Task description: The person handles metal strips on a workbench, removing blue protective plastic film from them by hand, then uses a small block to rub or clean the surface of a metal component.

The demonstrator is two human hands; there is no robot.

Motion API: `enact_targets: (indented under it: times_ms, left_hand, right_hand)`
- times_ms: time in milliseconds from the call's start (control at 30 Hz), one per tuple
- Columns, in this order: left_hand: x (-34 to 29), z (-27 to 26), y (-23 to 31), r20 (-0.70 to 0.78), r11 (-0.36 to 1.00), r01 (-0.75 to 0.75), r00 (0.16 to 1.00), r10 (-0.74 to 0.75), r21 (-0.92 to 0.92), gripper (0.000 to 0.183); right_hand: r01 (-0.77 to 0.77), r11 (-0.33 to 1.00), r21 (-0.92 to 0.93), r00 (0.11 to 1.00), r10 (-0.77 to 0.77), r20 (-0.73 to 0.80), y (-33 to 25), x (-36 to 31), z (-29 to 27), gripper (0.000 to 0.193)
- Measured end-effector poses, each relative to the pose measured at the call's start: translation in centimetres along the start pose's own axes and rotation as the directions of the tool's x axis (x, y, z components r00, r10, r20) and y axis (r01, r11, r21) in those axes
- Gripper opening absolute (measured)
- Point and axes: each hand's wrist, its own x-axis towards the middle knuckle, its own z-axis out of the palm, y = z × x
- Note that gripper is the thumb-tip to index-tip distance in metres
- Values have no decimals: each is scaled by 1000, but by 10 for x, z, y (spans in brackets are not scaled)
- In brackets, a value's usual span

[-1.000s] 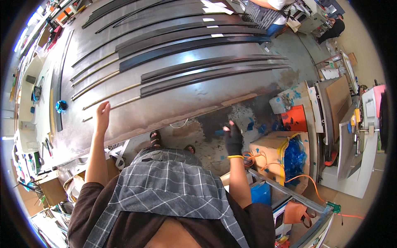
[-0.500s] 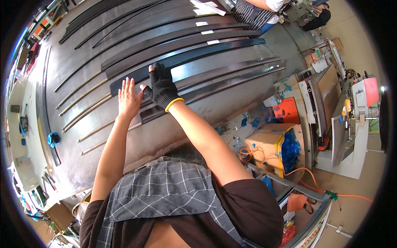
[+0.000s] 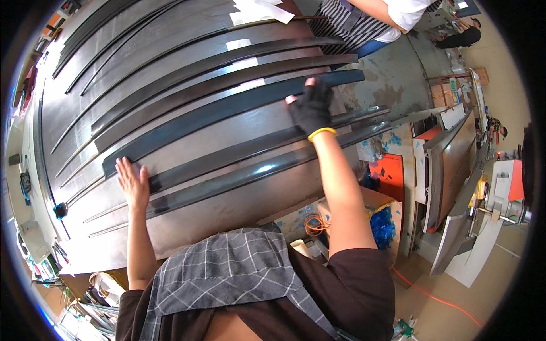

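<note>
Plainly, left hand (image 3: 133, 184) and right hand (image 3: 313, 111) (both grips apart) overlie one blue strip (image 3: 216, 115).

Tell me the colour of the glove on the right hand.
The glove is black, with a yellow wrist band; best seen in the head view.

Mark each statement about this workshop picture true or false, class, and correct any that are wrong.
1. The right hand wears a dark glove. True.
2. The left hand is at the left end of a blue-black strip. True.
3. Both hands are gloved. False: the left hand is bare.
4. A yellow band circles the right wrist. True.
5. The white sheets lie at the table's near edge. False: they lie toward the far side of the table.
6. The wearer's apron is plain red. False: it is grey with a white check.
</note>
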Motion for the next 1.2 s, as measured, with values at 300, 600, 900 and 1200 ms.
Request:
enact_targets:
  times_ms: [300, 600, 900, 1200]
  left_hand:
    - [26, 41, -162, -264, 905, 362, 871, -413, -222, 55]
    - [54, 44, -266, 147, 393, 575, 677, -721, -718, 22]
    - [42, -25, -217, 338, 29, 589, 503, -796, -808, 14]
    - [-100, -64, -239, 313, 51, 594, 493, -812, -803, 10]
  right_hand:
    - [-766, 427, 481, 600, 744, 294, 189, 99, -10, 74]
    - [-868, -107, 484, 334, 595, 731, 249, 126, 11, 67]
    - [-774, -136, 619, 399, 654, 643, 189, 98, -89, 71]
    - [-714, -382, 587, 340, 544, 767, 273, -72, -99, 58]
